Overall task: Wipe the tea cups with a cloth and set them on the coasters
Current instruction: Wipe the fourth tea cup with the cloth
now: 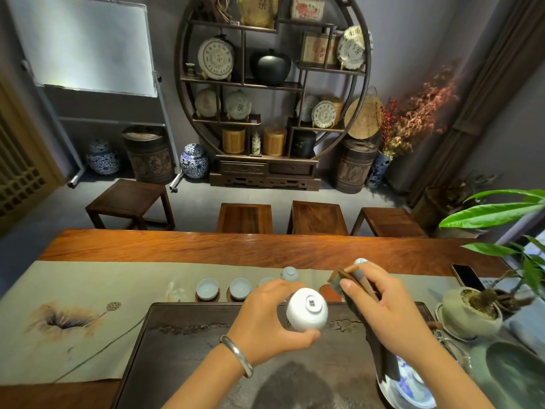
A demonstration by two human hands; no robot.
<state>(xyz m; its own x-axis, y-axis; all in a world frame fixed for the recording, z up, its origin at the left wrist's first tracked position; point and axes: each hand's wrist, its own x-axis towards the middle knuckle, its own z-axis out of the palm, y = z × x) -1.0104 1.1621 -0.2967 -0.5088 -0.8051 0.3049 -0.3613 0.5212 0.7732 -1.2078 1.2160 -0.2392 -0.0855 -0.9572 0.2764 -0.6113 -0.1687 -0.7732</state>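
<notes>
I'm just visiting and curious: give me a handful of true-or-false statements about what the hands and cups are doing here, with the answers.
1. The left hand holds a white cup with its base turned toward the camera. True.
2. The right hand is empty. False: it grips a dark cloth.
3. Two cups already sit on coasters at the tea tray's far edge. True.
4. A phone lies at the left end of the table. False: it lies on the right, near the potted plant.
5. The left wrist is bare. False: it wears a silver bangle.
</notes>
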